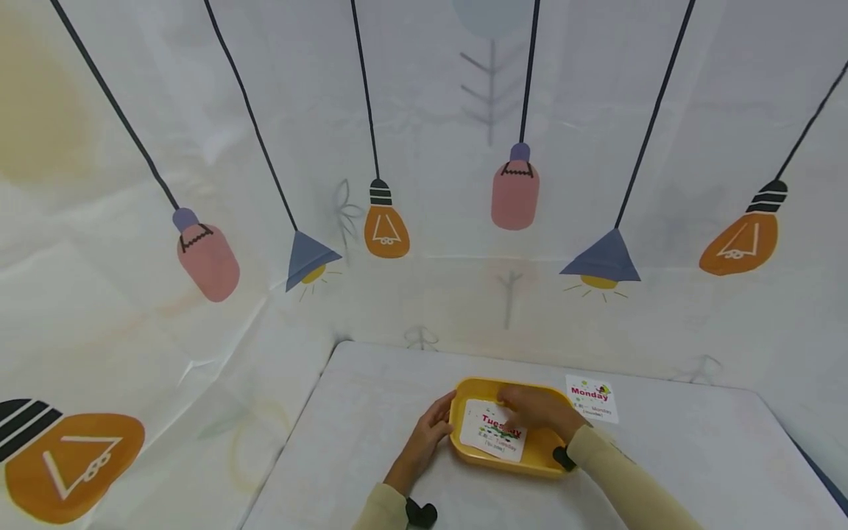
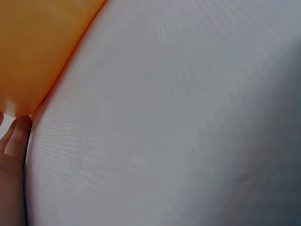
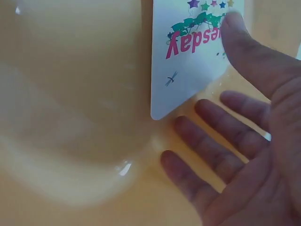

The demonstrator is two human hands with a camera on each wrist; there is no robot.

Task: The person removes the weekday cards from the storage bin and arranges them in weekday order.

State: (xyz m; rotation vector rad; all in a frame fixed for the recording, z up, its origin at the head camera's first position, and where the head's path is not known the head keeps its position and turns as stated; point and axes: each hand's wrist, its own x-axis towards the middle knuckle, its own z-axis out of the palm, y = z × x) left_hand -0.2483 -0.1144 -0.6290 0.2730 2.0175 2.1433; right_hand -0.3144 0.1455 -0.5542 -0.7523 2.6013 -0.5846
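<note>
A yellow plastic tray [image 1: 550,465] lies on the white table. Inside it, a white card printed "Tuesday" [image 1: 478,427] sits at a slant. My left hand [image 1: 424,438] touches the tray's left side from outside, with its fingers against the outer wall [image 2: 28,70]. Over the tray's right half is my right hand [image 1: 539,408]. In the right wrist view, its thumb [image 3: 254,56] lies across the printed face of the card [image 3: 188,70]. The other fingers are extended and spread below the card's edge, apart from it.
Behind the tray to the right, a "Monday" card [image 1: 599,405] lies flat on the table [image 1: 695,456]. White sheeting with printed hanging lamps [image 1: 599,258] rises behind the table and along its left side.
</note>
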